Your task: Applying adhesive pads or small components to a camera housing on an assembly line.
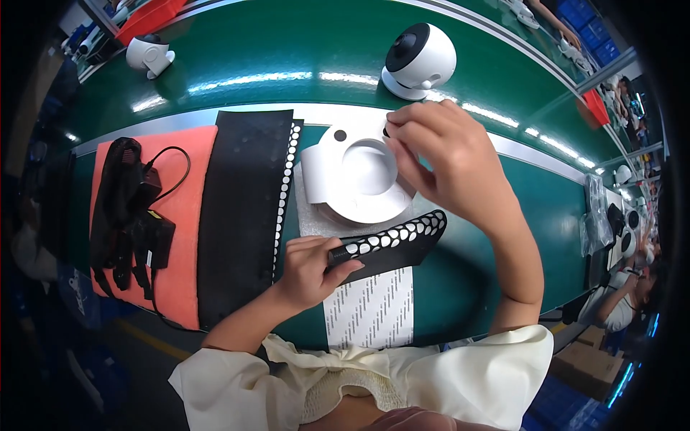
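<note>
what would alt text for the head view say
The right hand presses a small black dot onto a white round base while the left hand holds a black sticker strip. A white camera stands behind on the green table.

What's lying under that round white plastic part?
The white part rests on a white foam sheet on the green table. The right hand covers its right edge.
</note>
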Demonstrator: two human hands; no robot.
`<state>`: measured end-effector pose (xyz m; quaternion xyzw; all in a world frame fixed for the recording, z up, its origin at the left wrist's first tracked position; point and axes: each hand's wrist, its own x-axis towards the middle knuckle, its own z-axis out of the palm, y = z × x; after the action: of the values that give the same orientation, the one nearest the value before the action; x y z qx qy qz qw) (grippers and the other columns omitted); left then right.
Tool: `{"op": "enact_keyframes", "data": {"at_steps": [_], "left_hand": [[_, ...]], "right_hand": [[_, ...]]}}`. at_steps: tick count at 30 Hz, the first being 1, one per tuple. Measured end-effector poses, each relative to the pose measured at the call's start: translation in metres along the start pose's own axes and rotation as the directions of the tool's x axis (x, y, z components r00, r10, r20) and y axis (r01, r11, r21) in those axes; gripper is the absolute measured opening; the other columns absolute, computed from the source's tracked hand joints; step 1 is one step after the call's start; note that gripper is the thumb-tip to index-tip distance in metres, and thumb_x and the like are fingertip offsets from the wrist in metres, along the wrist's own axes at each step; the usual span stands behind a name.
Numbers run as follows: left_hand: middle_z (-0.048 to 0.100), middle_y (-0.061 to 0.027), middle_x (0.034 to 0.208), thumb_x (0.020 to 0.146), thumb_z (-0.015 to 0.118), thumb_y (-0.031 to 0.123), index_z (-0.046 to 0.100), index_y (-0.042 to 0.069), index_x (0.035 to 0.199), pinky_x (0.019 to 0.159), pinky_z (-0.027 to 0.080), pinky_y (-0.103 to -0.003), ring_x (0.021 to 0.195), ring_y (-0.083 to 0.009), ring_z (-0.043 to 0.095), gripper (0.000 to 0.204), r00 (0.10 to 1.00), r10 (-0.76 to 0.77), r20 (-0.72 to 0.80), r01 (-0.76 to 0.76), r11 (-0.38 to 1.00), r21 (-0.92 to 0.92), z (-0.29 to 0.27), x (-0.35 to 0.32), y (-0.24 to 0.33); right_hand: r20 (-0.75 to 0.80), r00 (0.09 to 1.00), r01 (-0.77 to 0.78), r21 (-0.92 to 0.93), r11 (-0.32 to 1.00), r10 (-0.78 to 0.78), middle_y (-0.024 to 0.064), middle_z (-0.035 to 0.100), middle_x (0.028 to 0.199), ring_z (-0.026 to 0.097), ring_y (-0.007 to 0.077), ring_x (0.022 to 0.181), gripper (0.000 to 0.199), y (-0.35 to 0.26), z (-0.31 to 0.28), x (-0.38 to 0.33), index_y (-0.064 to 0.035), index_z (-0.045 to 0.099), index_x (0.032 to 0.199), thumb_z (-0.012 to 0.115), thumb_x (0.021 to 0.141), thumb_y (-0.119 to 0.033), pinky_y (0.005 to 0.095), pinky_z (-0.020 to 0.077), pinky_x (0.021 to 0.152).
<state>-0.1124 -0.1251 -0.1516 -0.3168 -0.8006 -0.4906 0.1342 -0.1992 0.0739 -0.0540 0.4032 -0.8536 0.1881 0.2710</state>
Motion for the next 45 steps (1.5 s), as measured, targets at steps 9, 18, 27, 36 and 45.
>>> {"op": "enact_keyframes", "data": {"at_steps": [9, 18, 27, 36, 45], "left_hand": [[0.06, -0.0158, 0.097, 0.067, 0.074, 0.007, 0.046, -0.001, 0.086, 0.071, 0.048, -0.025, 0.087, -0.0171, 0.061, 0.035, 0.968, -0.247, -0.038, 0.205, 0.874, -0.441, 0.012, 0.007, 0.019], [0.063, -0.0052, 0.072, 0.073, 0.069, 0.006, 0.057, -0.001, 0.086, 0.058, 0.045, -0.019, 0.064, -0.0045, 0.056, 0.02, 0.928, -0.373, -0.018, 0.344, 0.873, -0.345, -0.007, 0.006, 0.023], [0.052, -0.0087, 0.052, 0.067, 0.073, 0.012, 0.056, -0.001, 0.063, 0.044, 0.039, -0.025, 0.044, -0.0195, 0.052, 0.022, 0.963, -0.168, -0.209, 0.126, 0.971, -0.202, -0.008, 0.008, 0.026], [0.05, -0.0078, 0.052, 0.065, 0.074, 0.013, 0.054, -0.001, 0.059, 0.043, 0.037, -0.026, 0.043, -0.0212, 0.049, 0.025, 0.986, -0.034, -0.164, 0.01, 0.989, -0.144, -0.009, 0.008, 0.021], [0.049, -0.0074, 0.051, 0.066, 0.074, 0.013, 0.054, 0.0, 0.06, 0.042, 0.034, -0.027, 0.042, -0.0212, 0.046, 0.025, 0.993, -0.064, -0.103, 0.049, 0.989, -0.138, -0.007, 0.003, 0.017]], "right_hand": [[0.025, 0.993, -0.115, 0.039, 0.993, 0.114, 0.0085, 0.055, 0.099, 0.052, 0.0247, 0.083, 0.02, -0.024, -0.023, -0.013, 0.0, 0.061, 0.091, 0.061, 0.072, -0.008, 0.0343, 0.0416, 0.073], [0.252, 0.96, -0.192, 0.281, 0.94, 0.12, 0.0045, 0.053, 0.083, 0.049, 0.0198, 0.07, 0.029, -0.057, -0.039, -0.042, -0.005, 0.056, 0.093, 0.067, 0.068, -0.016, 0.0285, 0.0339, 0.058], [0.227, 0.964, -0.204, 0.304, 0.931, 0.138, 0.0026, 0.048, 0.076, 0.045, 0.0193, 0.07, 0.026, -0.068, -0.024, -0.042, -0.0054, 0.058, 0.088, 0.067, 0.066, -0.015, 0.0295, 0.032, 0.059], [0.173, 0.969, -0.209, 0.202, 0.957, 0.175, 0.0013, 0.049, 0.079, 0.046, 0.0164, 0.071, 0.023, -0.076, -0.022, -0.049, -0.008, 0.063, 0.085, 0.063, 0.062, -0.014, 0.0285, 0.0307, 0.06], [0.055, 0.996, -0.079, 0.287, 0.955, 0.066, 0.0035, 0.048, 0.075, 0.046, 0.0164, 0.064, 0.023, -0.072, -0.015, -0.052, -0.006, 0.063, 0.083, 0.06, 0.061, -0.01, 0.0272, 0.0313, 0.052]]}}
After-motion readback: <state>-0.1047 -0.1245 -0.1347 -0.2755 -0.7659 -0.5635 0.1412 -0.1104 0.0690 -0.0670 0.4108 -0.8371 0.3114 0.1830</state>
